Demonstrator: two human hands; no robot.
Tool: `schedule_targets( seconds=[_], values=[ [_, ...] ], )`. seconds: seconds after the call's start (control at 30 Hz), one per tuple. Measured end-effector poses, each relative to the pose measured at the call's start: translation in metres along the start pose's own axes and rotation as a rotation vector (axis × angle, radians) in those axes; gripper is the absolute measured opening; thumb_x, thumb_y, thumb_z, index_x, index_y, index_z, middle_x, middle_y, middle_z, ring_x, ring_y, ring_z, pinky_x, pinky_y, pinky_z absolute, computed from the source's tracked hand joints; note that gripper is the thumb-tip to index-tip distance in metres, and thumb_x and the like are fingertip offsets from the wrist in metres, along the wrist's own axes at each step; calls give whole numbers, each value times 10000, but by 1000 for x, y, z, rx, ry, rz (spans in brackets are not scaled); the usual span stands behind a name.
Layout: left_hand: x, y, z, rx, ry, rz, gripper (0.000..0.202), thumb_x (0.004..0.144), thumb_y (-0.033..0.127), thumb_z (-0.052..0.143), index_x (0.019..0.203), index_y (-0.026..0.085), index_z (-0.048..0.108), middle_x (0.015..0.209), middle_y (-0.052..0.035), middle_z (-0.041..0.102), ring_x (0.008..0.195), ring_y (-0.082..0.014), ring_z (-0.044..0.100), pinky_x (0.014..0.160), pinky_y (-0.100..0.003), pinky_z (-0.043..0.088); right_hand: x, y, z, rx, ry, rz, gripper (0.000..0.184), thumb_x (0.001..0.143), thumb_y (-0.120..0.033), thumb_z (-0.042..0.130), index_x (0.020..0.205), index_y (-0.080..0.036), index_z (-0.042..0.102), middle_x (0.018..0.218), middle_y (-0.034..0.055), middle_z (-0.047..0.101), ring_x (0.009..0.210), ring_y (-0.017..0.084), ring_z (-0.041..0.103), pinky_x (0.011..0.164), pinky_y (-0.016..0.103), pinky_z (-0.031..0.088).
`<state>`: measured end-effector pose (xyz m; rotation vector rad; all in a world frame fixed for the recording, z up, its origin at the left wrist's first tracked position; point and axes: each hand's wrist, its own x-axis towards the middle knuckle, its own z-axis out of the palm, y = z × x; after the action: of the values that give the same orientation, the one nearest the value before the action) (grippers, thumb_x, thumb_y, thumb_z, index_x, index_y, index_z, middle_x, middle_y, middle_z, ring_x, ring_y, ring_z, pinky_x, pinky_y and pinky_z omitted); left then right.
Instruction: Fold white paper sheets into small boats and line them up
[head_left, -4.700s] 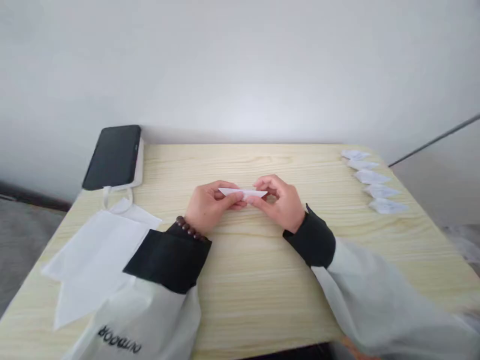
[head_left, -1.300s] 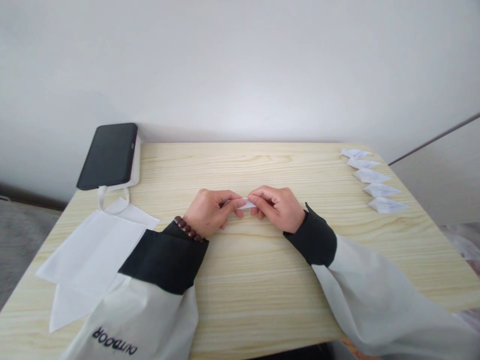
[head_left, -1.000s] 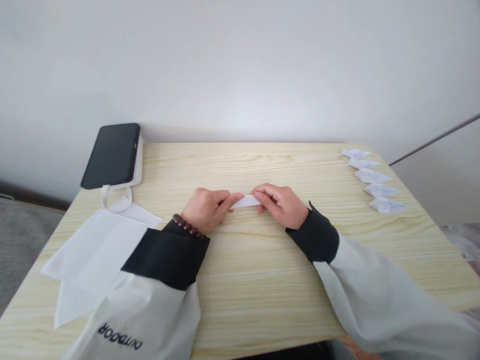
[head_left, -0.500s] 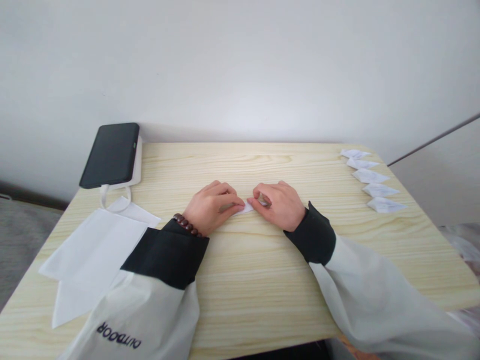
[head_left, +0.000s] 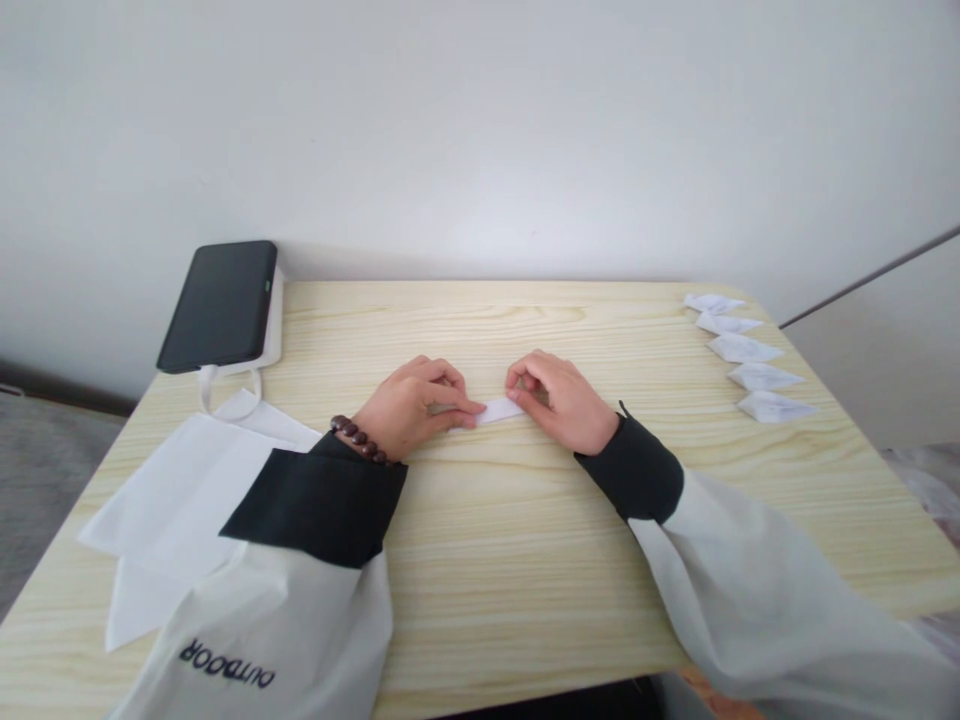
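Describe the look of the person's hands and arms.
The left hand and right hand are gloveless, the left with a brown bead bracelet. The left sleeve and right sleeve are pale grey with black cuffs; the left bears dark OUTDOOR lettering.

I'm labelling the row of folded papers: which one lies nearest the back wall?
The rearmost folded paper, highest of the five in the picture; the other four folded papers lie farther from the back wall.

On the far left corner of the bench [head_left: 487, 560], a black device [head_left: 217, 305] is borne by a white block [head_left: 275, 325]; a white cord [head_left: 205, 384] is looped at their near end.
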<state>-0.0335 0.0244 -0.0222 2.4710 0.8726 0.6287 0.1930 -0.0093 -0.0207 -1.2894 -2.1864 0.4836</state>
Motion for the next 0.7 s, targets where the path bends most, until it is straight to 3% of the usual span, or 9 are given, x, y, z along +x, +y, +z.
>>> schedule_targets(
  seconds=[0.37,0.53,0.7],
  values=[
    [2,7,-4,45,-84,-64,142,729,355,713,868,355,741,864,-6,591,815,-159,502,744,-290,388,0,14,-16,61,-182,-215,118,885,-237,499,904,-150,576,843,61,543,777,155,504,736,299,405],
    [2,8,-4,58,-93,-75,151,730,356,715,879,352,740,858,-9,588,816,-165,502,751,-304,381,0,18,-23,87,-261,-212,100,874,-229,518,908,-154,575,845,60,541,788,157,503,738,300,421],
    [-2,8,-3,80,-77,-13,203,747,398,688,932,324,728,894,-21,602,844,-182,519,781,-327,393,-2,17,-22,83,-231,-208,94,874,-231,519,872,-159,580,815,51,545,765,153,507,725,295,424]
  ],
)
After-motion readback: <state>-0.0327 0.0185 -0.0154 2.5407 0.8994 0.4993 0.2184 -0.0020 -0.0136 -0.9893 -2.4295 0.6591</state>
